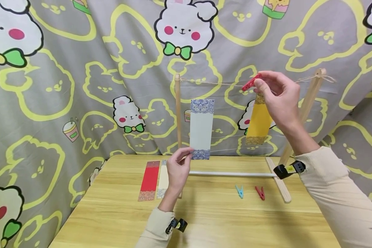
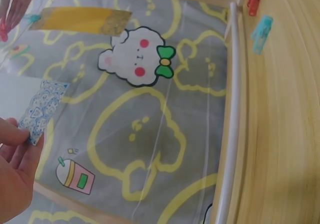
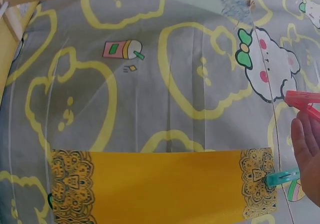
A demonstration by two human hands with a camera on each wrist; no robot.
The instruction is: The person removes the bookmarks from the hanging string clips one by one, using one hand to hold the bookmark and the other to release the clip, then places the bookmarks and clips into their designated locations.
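Note:
My left hand (image 1: 178,170) pinches the lower left edge of a white bookmark (image 1: 200,131) with blue lace-patterned ends, held upright below the string (image 1: 210,82). Between the thumb and fingers of my right hand (image 1: 280,98) is a red clothespin (image 1: 250,82), its tip at the string. A yellow bookmark (image 1: 258,119) with dark patterned ends hangs just below that hand. In the right wrist view, a teal clothespin (image 3: 283,177) clips its patterned end to the string. The white bookmark's top stands apart from the red clothespin, further left.
A red bookmark (image 1: 149,177) and a cream one (image 1: 163,175) lie on the table at left, the cream partly behind my left hand. A blue clothespin (image 1: 239,192) and another red clothespin (image 1: 260,193) lie in front of the white rod (image 1: 232,174). Wooden posts (image 1: 177,110) carry the string.

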